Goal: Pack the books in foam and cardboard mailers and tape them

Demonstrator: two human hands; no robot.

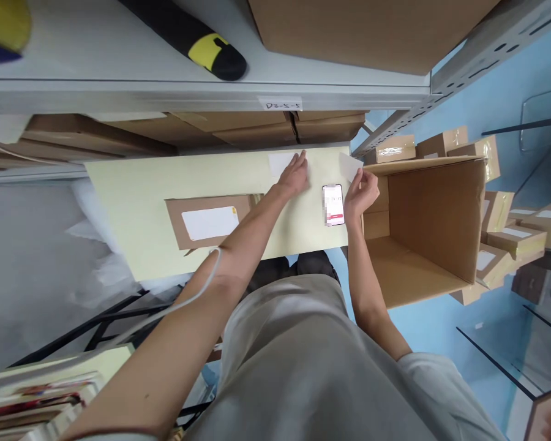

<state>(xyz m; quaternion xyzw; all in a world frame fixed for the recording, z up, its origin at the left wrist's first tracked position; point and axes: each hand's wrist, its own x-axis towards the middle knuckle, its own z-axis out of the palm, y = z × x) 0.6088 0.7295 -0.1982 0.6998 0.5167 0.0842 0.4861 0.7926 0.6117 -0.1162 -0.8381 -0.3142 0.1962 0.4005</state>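
Fingers stretched out, my left hand (295,176) lies flat at the back of the pale yellow tabletop (133,190), touching the edge of a white paper slip (279,163). A second white slip (350,165) is pinched between the thumb and fingers of my right hand (362,193), raised at the table's right end. Between my hands a smartphone (333,207) with a lit screen rests on the table. To the left, partly behind my left forearm, lies a small cardboard box (174,222) with a white label (210,223) on top.
A large open carton (436,214) stands against the table's right end. Several taped parcels (517,239) are piled beyond it. Above the table's back edge runs a grey shelf (188,97) bearing a black and yellow tool (206,52) and a carton (367,30).
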